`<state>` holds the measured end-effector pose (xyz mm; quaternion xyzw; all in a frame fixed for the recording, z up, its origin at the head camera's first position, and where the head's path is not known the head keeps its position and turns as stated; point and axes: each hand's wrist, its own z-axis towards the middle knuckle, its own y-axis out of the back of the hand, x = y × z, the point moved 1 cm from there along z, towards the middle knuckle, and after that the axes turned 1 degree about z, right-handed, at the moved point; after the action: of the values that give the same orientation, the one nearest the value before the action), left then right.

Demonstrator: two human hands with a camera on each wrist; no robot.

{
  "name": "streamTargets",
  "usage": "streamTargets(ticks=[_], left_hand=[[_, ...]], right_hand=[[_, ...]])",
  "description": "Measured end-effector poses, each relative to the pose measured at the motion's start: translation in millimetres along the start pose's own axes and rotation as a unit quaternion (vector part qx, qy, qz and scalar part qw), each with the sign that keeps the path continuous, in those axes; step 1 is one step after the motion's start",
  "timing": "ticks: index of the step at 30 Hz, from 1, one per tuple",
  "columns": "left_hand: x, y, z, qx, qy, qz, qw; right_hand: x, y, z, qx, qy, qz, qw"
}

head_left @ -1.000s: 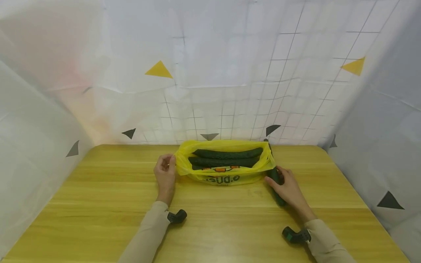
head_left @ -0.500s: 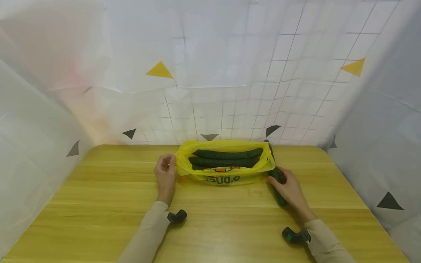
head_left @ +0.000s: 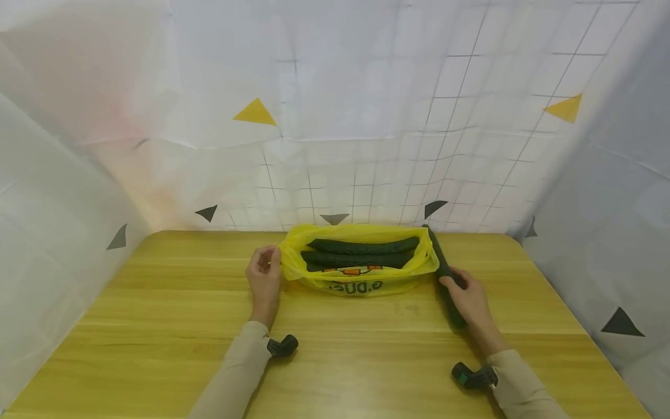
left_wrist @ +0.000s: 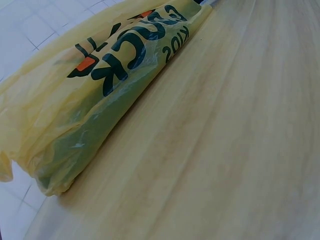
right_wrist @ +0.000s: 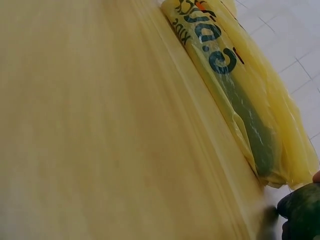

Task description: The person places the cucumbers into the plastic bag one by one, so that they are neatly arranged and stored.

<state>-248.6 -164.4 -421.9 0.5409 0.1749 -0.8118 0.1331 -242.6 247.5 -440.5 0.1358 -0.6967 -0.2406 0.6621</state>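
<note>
A yellow plastic bag (head_left: 366, 285) with dark print lies on the table, its mouth held wide. Inside are dark green cucumbers (head_left: 363, 247), side by side and lengthwise. My left hand (head_left: 263, 276) pinches the bag's left rim between thumb and fingers; the left wrist view shows the bag (left_wrist: 100, 100) but not the hand. Along the bag's right end slants another cucumber (head_left: 451, 302), gripped by my right hand (head_left: 473, 299) around its nearer half. In the right wrist view that cucumber's end (right_wrist: 302, 210) shows at the lower right corner, just off the bag.
The wooden table (head_left: 356, 361) stretches in front of the bag and to both sides. Behind it hangs a white sheet (head_left: 335, 174) with gridlines and triangle marks, close to the bag's far side. More sheeting closes in the left and right.
My right hand has shifted slightly to the right with the cucumber, whose near part has swung away from the bag. The left hand and the bag have stayed in place.
</note>
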Motion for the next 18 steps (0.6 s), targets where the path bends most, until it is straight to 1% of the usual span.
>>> streamTargets(ticks=[3, 7, 9, 12, 15, 16, 18], left_hand=[[-1.0, -0.3, -0.1, 0.001, 0.001, -0.001, 1.0000], [-1.6, -0.6, -0.6, 0.000, 0.001, 0.001, 1.0000], [-1.7, -0.7, -0.5, -0.001, -0.001, 0.002, 1.0000], [-1.6, -0.8, -0.4, 0.000, -0.003, 0.002, 1.0000], [-1.3, -0.4, -0.3, 0.000, -0.001, 0.003, 1.0000], [-1.3, -0.3, -0.3, 0.001, 0.000, 0.004, 1.0000], [-1.2, -0.1, -0.3, 0.001, 0.000, 0.005, 1.0000]], right_hand=[[0, 3, 1.1, 0.010, -0.027, 0.032, 0.9991], [-2, 8, 1.1, 0.014, -0.048, 0.066, 0.9965], [-3, 11, 1.2, 0.015, -0.058, 0.101, 0.9930], [-5, 14, 1.2, 0.019, -0.067, 0.183, 0.9807], [-7, 15, 1.9, 0.008, -0.066, 0.263, 0.9626], [-8, 15, 2.3, 0.002, -0.064, 0.283, 0.9571], [-10, 15, 3.4, -0.011, -0.059, 0.308, 0.9495]])
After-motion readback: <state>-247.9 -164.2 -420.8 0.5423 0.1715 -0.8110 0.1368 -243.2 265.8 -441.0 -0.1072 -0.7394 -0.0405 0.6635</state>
